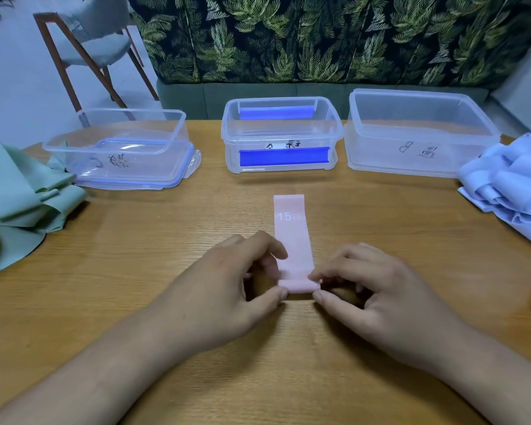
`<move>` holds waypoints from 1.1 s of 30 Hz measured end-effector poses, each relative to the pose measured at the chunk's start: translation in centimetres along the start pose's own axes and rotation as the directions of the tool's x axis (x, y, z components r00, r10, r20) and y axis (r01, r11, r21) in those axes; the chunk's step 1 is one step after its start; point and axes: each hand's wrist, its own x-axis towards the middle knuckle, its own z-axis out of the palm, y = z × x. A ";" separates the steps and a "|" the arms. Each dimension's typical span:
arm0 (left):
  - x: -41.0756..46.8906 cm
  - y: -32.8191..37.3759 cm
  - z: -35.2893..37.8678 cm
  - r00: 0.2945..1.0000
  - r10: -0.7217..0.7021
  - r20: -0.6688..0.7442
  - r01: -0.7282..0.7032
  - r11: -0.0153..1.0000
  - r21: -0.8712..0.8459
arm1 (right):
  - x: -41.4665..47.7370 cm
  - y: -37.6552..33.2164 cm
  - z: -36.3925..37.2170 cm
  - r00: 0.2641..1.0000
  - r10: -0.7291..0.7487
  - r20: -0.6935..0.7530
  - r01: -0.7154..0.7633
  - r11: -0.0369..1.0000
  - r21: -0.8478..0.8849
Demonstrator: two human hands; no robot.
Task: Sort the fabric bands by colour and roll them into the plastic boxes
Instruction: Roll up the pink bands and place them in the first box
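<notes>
On the wooden bench [135, 246], before a leaf-print wall covering [319, 38], the left hand [227, 289] and right hand [377, 296] each pinch the rolled near end of the pink band [292, 237], lying below three clear plastic boxes [281, 133].

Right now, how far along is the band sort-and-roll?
Done: colours look separated, green pile on one side, blue pile on the other. In hand: left hand and right hand pinch the near end of the pink band, barely a turn rolled. To do: left box, middle box and right box show no rolled bands.
</notes>
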 end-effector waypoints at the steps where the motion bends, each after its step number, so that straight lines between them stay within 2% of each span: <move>1: 0.0 0.0 0.0 1.000 0.003 0.004 -0.003 1.000 0.008 | 0.0 0.0 0.0 1.000 0.001 0.000 -0.001 1.000 -0.011; 13: 0.5 -0.8 0.5 0.994 0.092 -0.057 -0.084 0.989 0.123 | -0.1 -0.1 0.4 1.000 0.023 -0.012 -0.025 0.981 -0.193; 17: 0.5 -1.0 0.5 0.995 0.080 -0.059 -0.072 0.989 0.132 | 0.1 -0.4 -0.2 0.997 -0.018 -0.073 0.010 0.995 -0.100; 20: 0.6 -1.0 0.5 0.996 0.066 -0.065 -0.056 0.990 0.132 | 0.7 -0.6 -0.4 0.999 -0.032 -0.037 0.030 0.998 -0.064; 25: 0.5 -0.5 0.7 0.994 0.016 -0.106 -0.007 0.996 0.089 | 2.2 -0.6 -0.9 0.999 -0.024 0.030 0.027 0.995 -0.092; 29: 0.4 -0.4 0.9 0.993 -0.021 -0.120 0.029 0.997 0.067 | 3.6 -0.7 -1.8 0.990 0.048 0.131 -0.035 0.994 -0.101; 33: 0.6 -0.5 1.0 0.995 0.031 -0.094 -0.019 0.992 0.129 | 3.8 -0.7 -1.1 0.997 0.045 0.070 -0.037 0.993 -0.116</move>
